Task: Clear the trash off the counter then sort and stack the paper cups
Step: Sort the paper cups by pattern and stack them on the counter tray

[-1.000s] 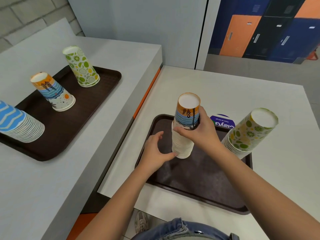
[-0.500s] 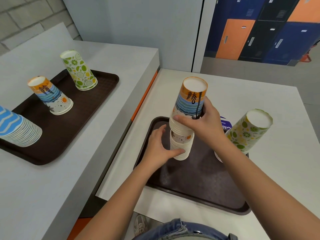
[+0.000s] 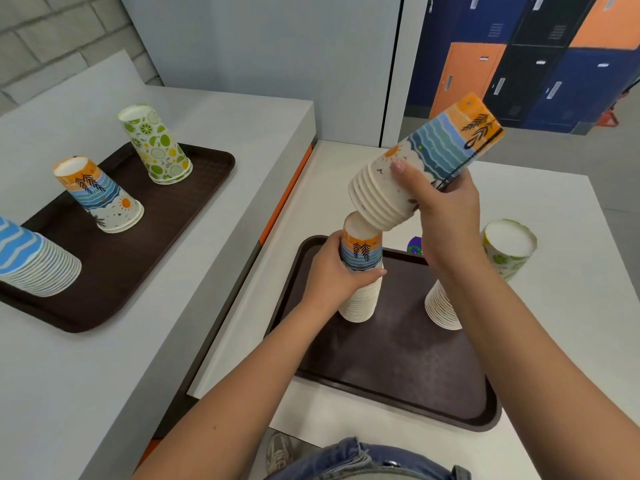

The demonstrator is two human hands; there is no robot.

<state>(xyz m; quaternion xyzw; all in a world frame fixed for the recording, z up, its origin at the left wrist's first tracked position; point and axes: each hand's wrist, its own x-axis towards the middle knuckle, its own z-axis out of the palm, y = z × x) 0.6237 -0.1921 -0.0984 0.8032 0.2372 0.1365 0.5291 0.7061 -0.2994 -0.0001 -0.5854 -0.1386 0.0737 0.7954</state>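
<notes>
Paper cups [image 3: 440,147] in right hand [image 3: 446,206], tilted over stack [image 3: 362,299] in left hand [image 3: 330,277]

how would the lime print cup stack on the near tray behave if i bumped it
Likely tips easily: the lime print cup stack is tall and narrow, standing free on the near tray. Probably light, being nested paper cups. Knocked over, its tapered shape would probably roll in a curve.

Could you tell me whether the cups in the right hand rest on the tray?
No, the right hand holds its cups tilted in the air, above the tray.
</notes>
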